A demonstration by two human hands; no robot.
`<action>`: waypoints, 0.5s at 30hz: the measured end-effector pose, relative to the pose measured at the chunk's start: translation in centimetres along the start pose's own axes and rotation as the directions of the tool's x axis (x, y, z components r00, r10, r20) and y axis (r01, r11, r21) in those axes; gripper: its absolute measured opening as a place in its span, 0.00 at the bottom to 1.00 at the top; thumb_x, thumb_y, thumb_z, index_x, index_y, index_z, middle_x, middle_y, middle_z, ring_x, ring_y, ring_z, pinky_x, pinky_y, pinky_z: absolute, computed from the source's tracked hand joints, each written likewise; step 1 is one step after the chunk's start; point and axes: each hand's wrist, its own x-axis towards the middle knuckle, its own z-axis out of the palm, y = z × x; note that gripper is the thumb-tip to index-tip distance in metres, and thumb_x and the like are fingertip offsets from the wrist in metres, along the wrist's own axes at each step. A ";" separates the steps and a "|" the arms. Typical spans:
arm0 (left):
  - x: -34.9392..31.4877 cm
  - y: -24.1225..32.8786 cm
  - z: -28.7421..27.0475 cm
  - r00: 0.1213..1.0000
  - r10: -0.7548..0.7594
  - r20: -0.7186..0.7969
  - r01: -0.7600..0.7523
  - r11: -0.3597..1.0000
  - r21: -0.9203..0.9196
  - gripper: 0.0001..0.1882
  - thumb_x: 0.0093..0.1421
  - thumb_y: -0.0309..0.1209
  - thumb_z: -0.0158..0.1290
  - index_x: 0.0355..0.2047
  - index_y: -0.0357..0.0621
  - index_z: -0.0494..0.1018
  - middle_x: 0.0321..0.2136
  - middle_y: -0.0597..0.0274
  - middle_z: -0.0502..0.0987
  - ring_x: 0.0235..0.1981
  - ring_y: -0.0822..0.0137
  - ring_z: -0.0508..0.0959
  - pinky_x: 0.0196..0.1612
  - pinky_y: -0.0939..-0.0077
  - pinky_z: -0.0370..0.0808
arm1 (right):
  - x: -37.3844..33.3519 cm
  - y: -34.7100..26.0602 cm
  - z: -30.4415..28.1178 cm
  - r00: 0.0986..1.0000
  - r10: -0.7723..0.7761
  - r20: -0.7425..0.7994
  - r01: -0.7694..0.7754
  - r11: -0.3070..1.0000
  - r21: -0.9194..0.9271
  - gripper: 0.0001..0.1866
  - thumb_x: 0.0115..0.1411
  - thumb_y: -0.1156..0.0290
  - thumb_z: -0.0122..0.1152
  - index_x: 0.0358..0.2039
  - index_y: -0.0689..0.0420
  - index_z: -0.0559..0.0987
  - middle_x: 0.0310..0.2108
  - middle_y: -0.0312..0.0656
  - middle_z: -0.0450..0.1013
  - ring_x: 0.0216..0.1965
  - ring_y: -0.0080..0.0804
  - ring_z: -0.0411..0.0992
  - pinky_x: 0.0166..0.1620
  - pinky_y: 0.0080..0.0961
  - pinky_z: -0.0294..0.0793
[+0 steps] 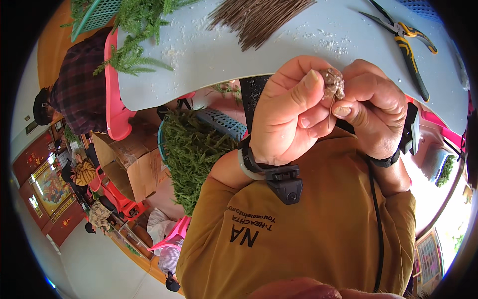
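Observation:
Both of my hands are raised together in front of my chest, close to the edge of the pale table (199, 60). Between them is a small, lumpy, shiny brown piece (333, 82), perhaps a little cone; its exact kind is unclear. My left hand (291, 112) grips it with thumb and curled fingers. From the other side, my right hand (376, 107) pinches at its edge, thumb against bent forefinger. A thin brown wire or stem (329, 117) hangs below the piece between the hands. The fingers hide part of it.
Thin brown sticks (259, 20) lie bundled on the table amid pale crumbs. Yellow-and-black pliers (401, 32) rest at right. Green artificial sprigs (134, 45) overhang the left side. Below stand a basket of greenery (194, 149) and a cardboard box (132, 157). A person (82, 72) sits at left.

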 end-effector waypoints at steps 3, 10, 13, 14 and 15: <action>0.0 0.1 -0.3 0.998 -0.054 0.027 0.055 0.998 -0.031 0.15 0.64 0.37 0.40 0.44 0.38 0.65 0.31 0.62 0.71 0.13 0.83 0.57 0.15 0.88 0.57 | 0.0 0.3 0.0 1.000 -0.005 0.003 0.005 0.999 0.038 0.03 0.49 0.81 0.61 0.23 0.62 0.75 0.23 0.37 0.68 0.25 0.25 0.66 0.30 0.19 0.65; -0.3 0.5 0.5 0.996 -0.088 -0.011 0.088 0.996 -0.023 0.16 0.65 0.38 0.40 0.44 0.38 0.65 0.29 0.64 0.70 0.12 0.83 0.56 0.15 0.88 0.55 | -0.3 0.7 0.0 0.999 0.038 -0.008 -0.036 0.991 0.126 0.03 0.50 0.81 0.60 0.23 0.62 0.75 0.24 0.38 0.68 0.26 0.26 0.66 0.30 0.20 0.65; -0.2 0.5 0.5 0.998 -0.067 -0.007 0.067 0.998 0.003 0.16 0.65 0.38 0.40 0.44 0.37 0.64 0.29 0.63 0.70 0.12 0.83 0.55 0.15 0.88 0.56 | -0.2 0.5 -0.1 1.000 0.016 -0.007 -0.015 0.993 0.120 0.03 0.50 0.81 0.60 0.23 0.62 0.75 0.24 0.38 0.68 0.26 0.26 0.66 0.30 0.20 0.65; -0.2 0.6 0.6 0.997 -0.079 -0.003 0.080 0.997 0.005 0.16 0.65 0.37 0.40 0.44 0.37 0.64 0.29 0.62 0.70 0.12 0.83 0.55 0.15 0.88 0.56 | -0.2 0.3 -0.3 1.000 0.016 0.005 -0.017 0.995 0.102 0.03 0.50 0.81 0.59 0.23 0.61 0.75 0.24 0.38 0.68 0.26 0.26 0.66 0.30 0.20 0.65; -0.2 0.7 0.6 0.996 -0.092 0.001 0.092 0.996 0.007 0.16 0.65 0.37 0.40 0.44 0.37 0.63 0.29 0.61 0.70 0.12 0.83 0.55 0.15 0.88 0.56 | -0.2 0.0 -0.5 1.000 0.016 0.017 -0.018 0.996 0.083 0.03 0.51 0.81 0.59 0.23 0.61 0.74 0.24 0.38 0.68 0.25 0.26 0.66 0.30 0.20 0.65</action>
